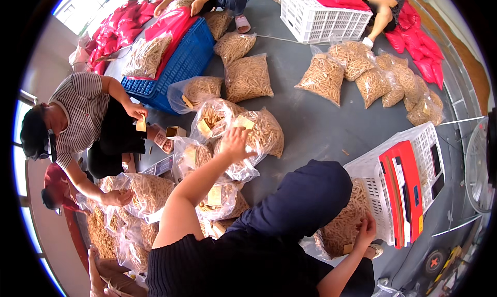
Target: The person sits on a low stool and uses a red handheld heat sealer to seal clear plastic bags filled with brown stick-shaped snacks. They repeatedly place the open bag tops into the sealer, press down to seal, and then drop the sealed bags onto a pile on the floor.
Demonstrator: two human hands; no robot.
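Observation:
Neither of my hands is in view. Right before me sits a co-worker in a dark cap [299, 196] and black top, seen from behind. That person's left hand [235, 143] reaches to a clear plastic bag [262, 132] of short tan sticks, by a yellow paper slip [243, 122] on it. Their right hand [365, 229] hovers over another bag of sticks [343, 219]. On the left, a person in a striped shirt [83, 110] holds a yellow slip [141, 123] in one hand. Their other hand [117, 198] is at a filled bag [151, 192].
A blue crate [178, 60] and a white crate [322, 21] stand farther back, with people beside them. Red bags [120, 29] are piled behind. Filled bags [322, 77] lie on the grey floor. At right, a red folder box [402, 196] rests on a white basket [423, 161] near a fan [477, 165].

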